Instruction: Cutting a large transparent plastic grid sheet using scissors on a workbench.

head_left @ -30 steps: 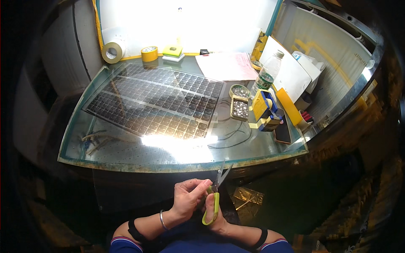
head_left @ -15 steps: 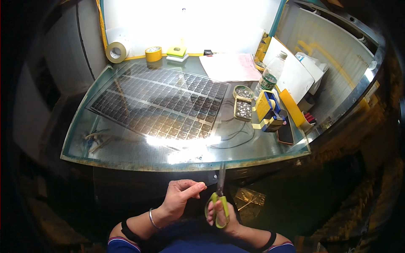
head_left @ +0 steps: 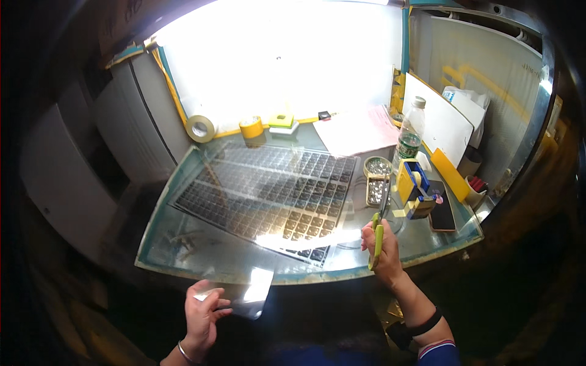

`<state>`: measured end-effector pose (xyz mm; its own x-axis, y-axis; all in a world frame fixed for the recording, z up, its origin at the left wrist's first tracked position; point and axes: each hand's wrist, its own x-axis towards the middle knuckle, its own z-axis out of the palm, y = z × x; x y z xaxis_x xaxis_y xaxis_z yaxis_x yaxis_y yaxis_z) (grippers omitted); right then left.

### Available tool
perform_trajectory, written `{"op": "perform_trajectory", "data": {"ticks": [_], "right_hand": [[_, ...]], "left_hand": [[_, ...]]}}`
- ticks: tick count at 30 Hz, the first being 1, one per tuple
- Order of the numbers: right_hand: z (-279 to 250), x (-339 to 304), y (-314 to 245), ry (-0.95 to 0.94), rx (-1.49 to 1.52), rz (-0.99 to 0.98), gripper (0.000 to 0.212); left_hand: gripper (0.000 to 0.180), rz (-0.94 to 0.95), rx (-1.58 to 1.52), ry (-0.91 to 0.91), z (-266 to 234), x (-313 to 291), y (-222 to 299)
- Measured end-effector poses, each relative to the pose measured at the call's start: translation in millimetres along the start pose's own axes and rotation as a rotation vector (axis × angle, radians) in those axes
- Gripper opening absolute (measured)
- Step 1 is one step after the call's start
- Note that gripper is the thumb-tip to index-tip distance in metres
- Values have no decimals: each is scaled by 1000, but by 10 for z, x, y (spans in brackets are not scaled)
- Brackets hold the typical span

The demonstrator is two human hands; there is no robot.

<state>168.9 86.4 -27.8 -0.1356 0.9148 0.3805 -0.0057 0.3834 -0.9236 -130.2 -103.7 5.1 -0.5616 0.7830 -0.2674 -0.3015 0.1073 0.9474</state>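
My left hand (head_left: 202,317) pinches a small clear plastic sheet (head_left: 259,285) by its left side, just off the table's front edge; the sheet catches a bright glare. In my right hand (head_left: 388,256) is a pair of scissors (head_left: 377,236) with yellow-green handles, the blades pointing away from me. Their tips overlap a small tray of shiny metal bits (head_left: 373,194), and I cannot tell whether they touch it. Behind that tray sits a round dish (head_left: 378,166) of similar bits. To the right stands a blue and yellow tape dispenser (head_left: 412,181).
A dark gridded sheet (head_left: 317,201) covers much of the glass table (head_left: 213,266). Tape rolls (head_left: 201,128), a pad of notes (head_left: 282,121) and pink paper (head_left: 357,132) lie along the back. At right are a plastic bottle (head_left: 411,131), a phone (head_left: 444,213) and a pen cup (head_left: 476,185).
My hands have moved apart: the left one down and leftward with the clear sheet, the right one up and rightward over the table with the scissors. The whole view has shifted too.
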Motion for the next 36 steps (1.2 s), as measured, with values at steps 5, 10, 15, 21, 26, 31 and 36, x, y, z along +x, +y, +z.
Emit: {"op": "perform_trajectory", "data": {"ticks": [5,10,15,21,26,31,36], "right_hand": [[-7,22,27,-17,129,150,35],[-69,21,34,-21,287,244,35],[-83,20,8,-24,222,224,36],[-74,11,50,-14,150,223,37],[-30,9,35,1,173,227,38],[-34,12,59,42,151,201,36],[1,-251,-98,172,306,-6,29]], "left_hand": [[55,165,31,51,-481,120,86],[48,88,19,43,-1279,464,299],[43,116,250,194,-1790,850,496],[50,309,458,278,-2031,1302,658],[41,1019,857,339,-934,1084,603],[9,633,827,-958,667,124,-14],[34,-453,51,-1058,1300,-116,-992]]}}
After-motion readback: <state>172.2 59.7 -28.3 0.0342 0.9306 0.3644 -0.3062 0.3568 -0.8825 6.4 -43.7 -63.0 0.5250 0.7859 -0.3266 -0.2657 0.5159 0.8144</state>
